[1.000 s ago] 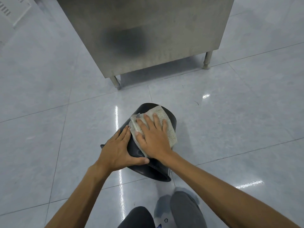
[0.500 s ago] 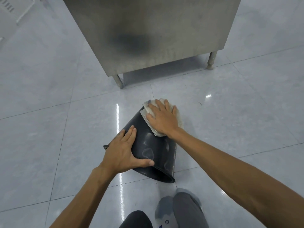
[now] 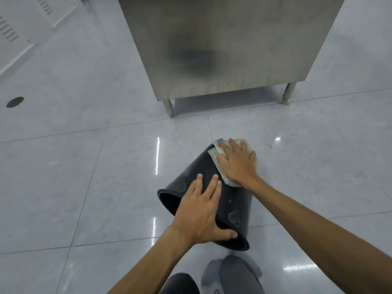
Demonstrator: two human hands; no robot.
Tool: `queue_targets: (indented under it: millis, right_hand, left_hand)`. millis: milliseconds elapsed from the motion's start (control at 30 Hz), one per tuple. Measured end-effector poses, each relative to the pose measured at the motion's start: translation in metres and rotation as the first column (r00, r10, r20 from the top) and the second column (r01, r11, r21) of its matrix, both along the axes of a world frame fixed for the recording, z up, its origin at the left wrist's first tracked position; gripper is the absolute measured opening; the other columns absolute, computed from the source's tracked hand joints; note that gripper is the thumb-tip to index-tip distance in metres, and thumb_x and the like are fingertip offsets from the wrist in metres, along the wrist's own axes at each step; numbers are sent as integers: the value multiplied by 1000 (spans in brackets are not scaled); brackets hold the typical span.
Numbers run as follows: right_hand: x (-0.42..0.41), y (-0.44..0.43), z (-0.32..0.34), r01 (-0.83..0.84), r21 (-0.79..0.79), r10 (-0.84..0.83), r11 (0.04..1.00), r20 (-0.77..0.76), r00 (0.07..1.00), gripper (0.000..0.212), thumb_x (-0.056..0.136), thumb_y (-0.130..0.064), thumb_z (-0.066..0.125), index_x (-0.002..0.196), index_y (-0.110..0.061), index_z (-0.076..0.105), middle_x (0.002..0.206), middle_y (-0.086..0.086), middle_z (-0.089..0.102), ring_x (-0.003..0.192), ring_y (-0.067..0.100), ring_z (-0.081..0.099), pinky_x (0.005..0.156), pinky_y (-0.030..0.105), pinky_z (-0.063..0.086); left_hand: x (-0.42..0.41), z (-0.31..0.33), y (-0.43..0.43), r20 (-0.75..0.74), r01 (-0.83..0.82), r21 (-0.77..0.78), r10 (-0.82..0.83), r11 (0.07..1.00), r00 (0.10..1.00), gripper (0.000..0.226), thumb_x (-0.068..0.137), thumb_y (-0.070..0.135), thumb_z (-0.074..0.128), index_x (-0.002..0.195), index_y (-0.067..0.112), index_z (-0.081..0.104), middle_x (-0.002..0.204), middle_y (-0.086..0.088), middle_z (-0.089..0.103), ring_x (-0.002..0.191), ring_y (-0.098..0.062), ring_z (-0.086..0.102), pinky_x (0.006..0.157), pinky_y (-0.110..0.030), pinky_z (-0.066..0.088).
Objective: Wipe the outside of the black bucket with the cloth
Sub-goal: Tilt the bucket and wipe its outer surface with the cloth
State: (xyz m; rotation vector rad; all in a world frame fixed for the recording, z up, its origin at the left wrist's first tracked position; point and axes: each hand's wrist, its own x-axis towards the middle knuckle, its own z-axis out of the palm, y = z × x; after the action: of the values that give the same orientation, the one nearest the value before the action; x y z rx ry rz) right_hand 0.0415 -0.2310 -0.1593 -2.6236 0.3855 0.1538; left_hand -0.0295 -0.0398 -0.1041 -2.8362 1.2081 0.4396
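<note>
The black bucket (image 3: pixel 231 206) lies tipped on its side on the glossy tiled floor, with its open rim toward me and its base pointing away. My left hand (image 3: pixel 201 213) lies flat on the bucket's wall near the rim, thumb hooked over the edge. My right hand (image 3: pixel 236 162) presses a folded off-white cloth (image 3: pixel 219 164) against the bucket's far end near the base. The cloth's edges stick out around my palm and fingers.
A stainless steel cabinet (image 3: pixel 222 45) on short legs stands just beyond the bucket. A round floor drain (image 3: pixel 14 102) sits far left. A white vented panel (image 3: pixel 25 24) fills the top-left corner. My knees (image 3: pixel 237 274) are at the bottom edge. Pale tile floor surrounds the bucket.
My right hand slid the cloth from the middle of the bucket's wall out to its far base end. The left hand shifted a little on the rim end and the bucket's rim shows more.
</note>
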Motion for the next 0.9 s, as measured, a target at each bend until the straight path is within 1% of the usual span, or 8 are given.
queue_targets:
  millis: [167,300,433,533,600,733,833,900]
  right_hand:
    - [2,-22,-2,-15,5,15,1000,6,1000,63,100,-58,22,159,-37,26,169,-1,19,154,31,12,119,63,16]
    - [-20,-39,-10,28,106,-35,994,62,997,70,91,-62,16,156,-40,30,166,-3,26,151,28,21,118,61,22]
    - [-44,-58,-24,62,197,-97,978,174,980,69,93,-60,19,155,-34,35,162,1,34,146,28,31,117,60,29]
    - [-54,-59,-32,107,241,-150,965,169,974,70,93,-60,16,157,-36,31,166,1,27,151,30,23,121,58,23]
    - [-60,-55,-32,130,221,-162,967,136,977,72,92,-60,11,159,-37,27,169,1,21,154,32,17,122,60,20]
    - [-91,-21,-18,-61,-11,62,998,99,993,66,95,-56,2,160,-44,13,171,-4,8,158,30,1,124,61,9]
    - [-117,8,12,-147,33,146,989,41,988,74,88,-60,1,158,-47,19,169,-19,3,157,20,-13,123,53,-7]
    - [-120,9,23,-180,37,180,983,11,984,76,84,-64,3,156,-51,23,169,-20,5,157,19,-13,123,54,-8]
  left_hand:
    - [-10,8,-14,34,61,31,-62,998,997,118,79,94,25,160,11,6,168,-11,-2,152,-44,-7,123,-54,-5]
    - [-10,8,7,17,-261,-179,269,948,963,104,83,91,16,160,21,17,168,-4,10,155,-29,5,122,-48,-3]
    - [-2,7,30,-94,-465,-98,457,880,884,128,63,104,10,159,19,17,167,-9,12,153,-36,7,123,-50,8]
    - [-5,4,23,-157,-438,-120,419,891,894,128,64,104,20,154,14,26,160,-8,29,148,-36,22,121,-50,27]
    - [-9,3,17,-169,-425,-109,404,899,899,127,66,103,23,155,12,24,161,-9,28,150,-37,16,121,-51,24]
    - [-15,2,13,-163,-428,-125,407,895,899,125,67,102,27,152,10,26,157,-9,30,147,-36,17,120,-52,25]
    - [-24,3,6,-95,-399,-115,390,910,916,126,66,103,21,149,9,29,154,-11,33,142,-37,24,119,-51,24]
    - [-30,6,0,-61,-388,-123,383,913,922,125,67,102,20,148,7,32,152,-13,35,139,-37,27,118,-50,22]
